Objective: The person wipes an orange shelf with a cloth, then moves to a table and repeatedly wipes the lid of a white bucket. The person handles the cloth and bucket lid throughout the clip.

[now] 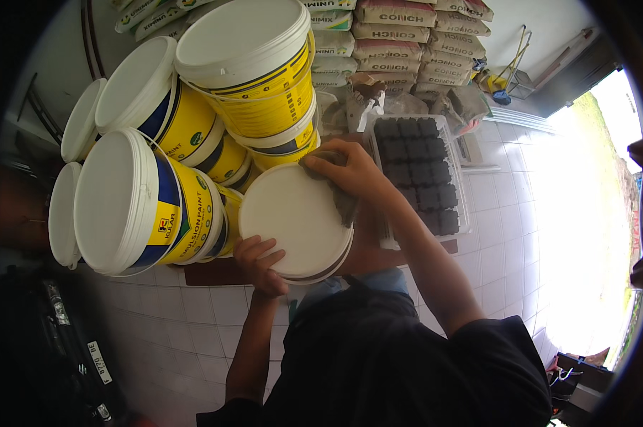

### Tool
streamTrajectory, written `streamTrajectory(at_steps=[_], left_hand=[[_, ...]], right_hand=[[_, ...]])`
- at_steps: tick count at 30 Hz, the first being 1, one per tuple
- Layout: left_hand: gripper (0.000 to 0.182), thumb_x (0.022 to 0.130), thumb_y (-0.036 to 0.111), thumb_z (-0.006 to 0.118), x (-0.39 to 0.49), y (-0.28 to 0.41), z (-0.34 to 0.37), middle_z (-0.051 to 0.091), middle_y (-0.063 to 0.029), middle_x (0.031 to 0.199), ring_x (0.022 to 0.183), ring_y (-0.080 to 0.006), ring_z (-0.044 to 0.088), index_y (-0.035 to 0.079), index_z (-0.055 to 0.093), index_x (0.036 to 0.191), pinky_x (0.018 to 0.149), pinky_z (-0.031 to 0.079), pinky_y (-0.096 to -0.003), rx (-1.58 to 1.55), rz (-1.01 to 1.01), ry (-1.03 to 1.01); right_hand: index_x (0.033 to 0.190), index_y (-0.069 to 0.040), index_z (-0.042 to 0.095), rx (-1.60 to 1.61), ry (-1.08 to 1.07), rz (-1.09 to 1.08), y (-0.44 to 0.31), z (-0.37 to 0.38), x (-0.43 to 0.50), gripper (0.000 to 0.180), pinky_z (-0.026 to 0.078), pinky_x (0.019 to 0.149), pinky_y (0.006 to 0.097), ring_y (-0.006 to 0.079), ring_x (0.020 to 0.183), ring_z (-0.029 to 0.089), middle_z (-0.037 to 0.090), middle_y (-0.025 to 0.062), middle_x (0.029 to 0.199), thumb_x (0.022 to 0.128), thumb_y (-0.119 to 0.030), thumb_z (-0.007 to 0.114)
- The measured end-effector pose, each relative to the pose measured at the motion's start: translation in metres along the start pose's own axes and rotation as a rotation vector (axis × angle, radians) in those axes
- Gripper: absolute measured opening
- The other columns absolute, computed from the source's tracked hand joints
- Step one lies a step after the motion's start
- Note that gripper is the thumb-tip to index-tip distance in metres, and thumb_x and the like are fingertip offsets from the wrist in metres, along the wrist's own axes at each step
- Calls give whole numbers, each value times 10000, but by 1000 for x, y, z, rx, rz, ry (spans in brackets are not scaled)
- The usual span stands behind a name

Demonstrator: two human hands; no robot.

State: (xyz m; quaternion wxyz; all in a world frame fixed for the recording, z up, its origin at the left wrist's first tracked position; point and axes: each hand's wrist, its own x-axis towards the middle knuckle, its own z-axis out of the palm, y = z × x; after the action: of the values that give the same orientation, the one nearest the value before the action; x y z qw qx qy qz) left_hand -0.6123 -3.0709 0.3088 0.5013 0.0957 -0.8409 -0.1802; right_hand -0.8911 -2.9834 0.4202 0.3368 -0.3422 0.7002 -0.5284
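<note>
A white round lid [292,219] on a paint bucket lies right before me, its wire handle hanging at the near rim. My right hand [348,166] holds a dark grey cloth [344,202] against the lid's far right edge. Part of the cloth hangs down over the rim. At the near left edge my left hand [260,264] grips the rim, its fingers on top of the lid. Stacked yellow, blue and white paint buckets [193,211] stand close on the left, the nearest one bearing writing for emulsion paint.
A brown table [214,272] bears the buckets. On the right stands a clear plastic crate [464,205] with black blocks [417,171]. Stacked cement bags [396,40] are behind. Metal bars lie on the tiled floor [492,235]; a dark vehicle [60,341] is at the lower left.
</note>
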Motion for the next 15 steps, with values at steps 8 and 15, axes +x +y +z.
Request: streamTrajectory(at_steps=[8, 15], left_hand=[[412, 1109, 355, 439, 38, 32, -23, 715, -153, 1031, 1170, -357, 664, 76, 649, 890, 1231, 382, -629, 41, -210, -111], [337, 1040, 326, 583, 114, 73, -40, 798, -118, 1061, 1159, -306, 735, 33, 749, 1055, 1294, 314, -604, -219, -529, -377]], right_hand=[[1208, 2, 800, 261, 190, -172, 25, 9, -54, 316, 557, 973, 399, 284, 1075, 722, 701, 156, 1162, 1047, -269, 778], [1382, -154, 752, 142, 222, -359, 45, 22, -135, 361, 567, 1021, 477, 413, 1199, 679, 614, 209, 1318, 1037, -257, 781]])
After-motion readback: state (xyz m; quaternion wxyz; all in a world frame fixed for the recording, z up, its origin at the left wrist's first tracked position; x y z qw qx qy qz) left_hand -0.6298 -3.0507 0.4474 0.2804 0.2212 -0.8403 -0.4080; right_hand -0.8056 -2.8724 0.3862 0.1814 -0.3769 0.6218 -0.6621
